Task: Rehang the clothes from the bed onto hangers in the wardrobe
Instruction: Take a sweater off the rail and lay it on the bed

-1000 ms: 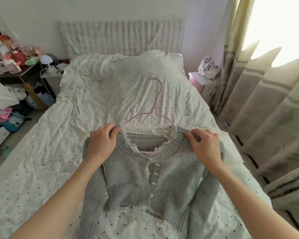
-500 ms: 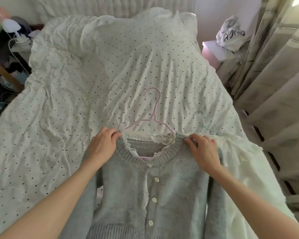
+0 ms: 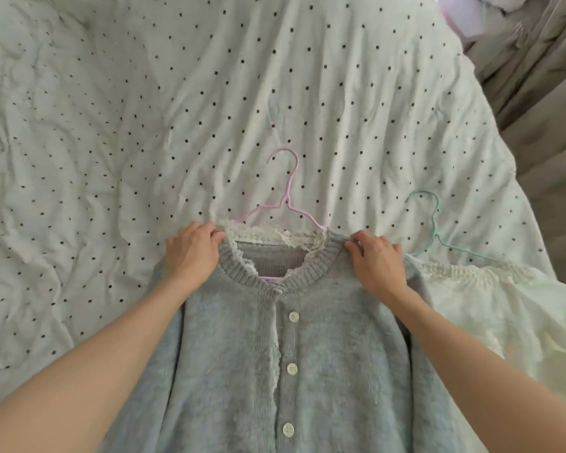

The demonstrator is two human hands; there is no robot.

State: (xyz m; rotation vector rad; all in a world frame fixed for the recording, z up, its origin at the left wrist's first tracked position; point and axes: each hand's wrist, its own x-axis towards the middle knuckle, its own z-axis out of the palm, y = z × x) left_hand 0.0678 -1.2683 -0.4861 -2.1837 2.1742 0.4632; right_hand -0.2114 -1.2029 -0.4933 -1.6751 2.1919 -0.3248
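Both hands (image 3: 192, 253) (image 3: 378, 264) pinch the cardigan (image 3: 242, 354) shoulders; pink hanger (image 3: 286, 197) seemingly inside, between each grip.

Rumpled white bedcover (image 3: 144, 125) with small dark dots filling most of the view, beige curtains (image 3: 536, 76) in folds at the right edge, pale pink surface (image 3: 464, 24) at top right, soft daylight

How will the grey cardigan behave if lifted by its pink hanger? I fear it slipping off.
Probably floppy: the grey knit cardigan lies limp on the dotted bedsheet, so its sleeves would dangle. The thin pink hanger looks smooth, so its shoulders may slide. It is buttoned, which should help it stay on.
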